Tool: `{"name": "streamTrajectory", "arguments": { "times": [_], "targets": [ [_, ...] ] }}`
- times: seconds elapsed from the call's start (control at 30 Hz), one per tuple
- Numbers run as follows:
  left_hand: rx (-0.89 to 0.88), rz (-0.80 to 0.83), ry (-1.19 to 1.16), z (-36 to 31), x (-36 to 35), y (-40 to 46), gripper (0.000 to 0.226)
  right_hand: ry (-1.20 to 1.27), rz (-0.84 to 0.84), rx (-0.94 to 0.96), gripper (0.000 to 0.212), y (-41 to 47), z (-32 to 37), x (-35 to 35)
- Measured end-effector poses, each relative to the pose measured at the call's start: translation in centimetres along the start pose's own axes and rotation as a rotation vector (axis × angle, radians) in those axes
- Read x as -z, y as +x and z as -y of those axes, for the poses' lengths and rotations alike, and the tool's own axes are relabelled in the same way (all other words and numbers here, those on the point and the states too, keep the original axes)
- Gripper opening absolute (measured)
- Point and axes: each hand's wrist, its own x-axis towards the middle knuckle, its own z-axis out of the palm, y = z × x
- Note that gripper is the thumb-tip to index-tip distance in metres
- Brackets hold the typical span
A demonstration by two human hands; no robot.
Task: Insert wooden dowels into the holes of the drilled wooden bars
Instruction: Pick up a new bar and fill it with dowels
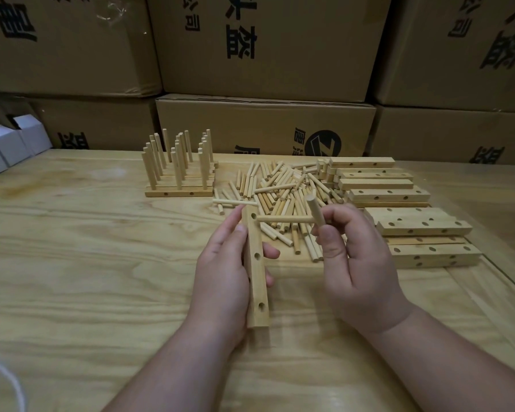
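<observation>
A drilled bar [257, 272] is held on end above the table [87, 263] in the curled fingers of the left hand [223, 269]. Two dowels are gripped by the right hand [354, 257]: one dowel [283, 219] is pointed sideways at the bar's top hole, the other dowel [316, 211] is tilted upward. Behind lies a loose dowel pile [280, 188], flanked by stacked bars [399, 203] and finished bars [179, 168] bristling with upright dowels.
</observation>
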Motion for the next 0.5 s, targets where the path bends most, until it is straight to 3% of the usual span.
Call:
{"name": "streamTrajectory", "arguments": {
  "times": [0.5],
  "targets": [
    [0.039,0.066,0.083,0.30,-0.01,-0.22,0.029,-0.010,-0.040,-0.156,0.016,-0.23,-0.65,0.01]
  ]
}}
